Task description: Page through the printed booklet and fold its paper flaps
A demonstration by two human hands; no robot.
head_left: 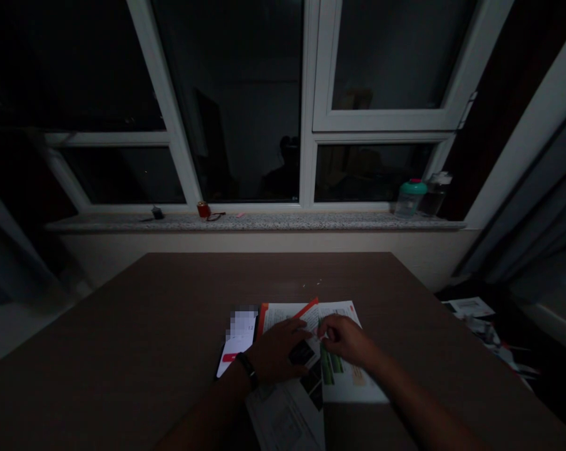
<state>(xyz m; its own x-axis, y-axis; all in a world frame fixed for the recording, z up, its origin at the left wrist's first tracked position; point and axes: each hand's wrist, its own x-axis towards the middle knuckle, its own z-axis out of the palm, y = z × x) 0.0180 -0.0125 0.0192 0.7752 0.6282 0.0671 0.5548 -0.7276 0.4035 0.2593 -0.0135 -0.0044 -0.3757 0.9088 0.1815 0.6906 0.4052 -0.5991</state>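
An open printed booklet (pixel 367 391) with white pages, orange edging and green pictures lies on the table in front of me. One of its pages (pixel 287 418) is turned over at a slant toward me, its orange corner sticking up at the far side. My left hand (pixel 279 352), with a dark band at the wrist, rests flat on that page with its fingers apart. At the page's slanted edge, the fingers of my right hand (pixel 346 338) are pinched together on the paper. Beside my left hand lies a phone (pixel 238 341) with its screen lit.
The brown table (pixel 161 326) reaches to the wall under the window. On the stone windowsill (pixel 273 221) stand a green-lidded bottle (pixel 411 197), a clear bottle (pixel 436 193), a small red jar (pixel 203 210) and a small dark item (pixel 158 213). Papers (pixel 471 307) lie beyond the table's right edge.
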